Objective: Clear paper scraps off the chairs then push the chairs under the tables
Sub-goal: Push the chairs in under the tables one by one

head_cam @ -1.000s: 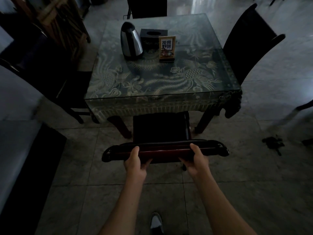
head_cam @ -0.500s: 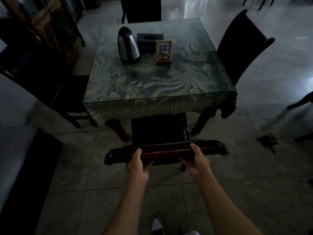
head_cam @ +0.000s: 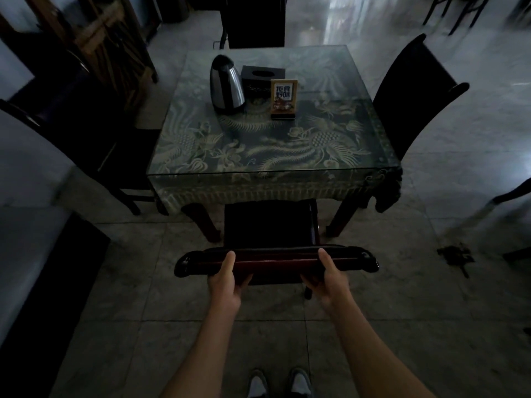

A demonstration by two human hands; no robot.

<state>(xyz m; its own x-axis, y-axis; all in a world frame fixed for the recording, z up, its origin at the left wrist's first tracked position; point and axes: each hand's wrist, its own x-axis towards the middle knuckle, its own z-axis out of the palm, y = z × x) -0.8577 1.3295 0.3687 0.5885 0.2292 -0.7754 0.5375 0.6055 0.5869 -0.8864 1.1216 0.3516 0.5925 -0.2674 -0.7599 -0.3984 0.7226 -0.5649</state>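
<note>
A dark wooden chair [head_cam: 271,225] stands in front of me, its seat partly under the near edge of the glass-topped table [head_cam: 339,130]. My left hand [head_cam: 225,278] and my right hand [head_cam: 327,275] both grip the chair's top rail [head_cam: 275,258], thumbs over the top. The seat is dark, and I see no paper scrap on it. More dark chairs stand at the table's left [head_cam: 77,124], right [head_cam: 413,96] and far side [head_cam: 254,21].
On the table are a steel kettle [head_cam: 226,84], a black tissue box [head_cam: 263,77] and a small sign [head_cam: 284,98]. A dark scrap [head_cam: 455,254] lies on the tiled floor to the right. A dark ledge [head_cam: 43,282] runs along the left. My shoes [head_cam: 280,383] show below.
The chair has slid a little further under the table, and I have stepped closer; both shoes now show. Both hands keep their grip on the rail.
</note>
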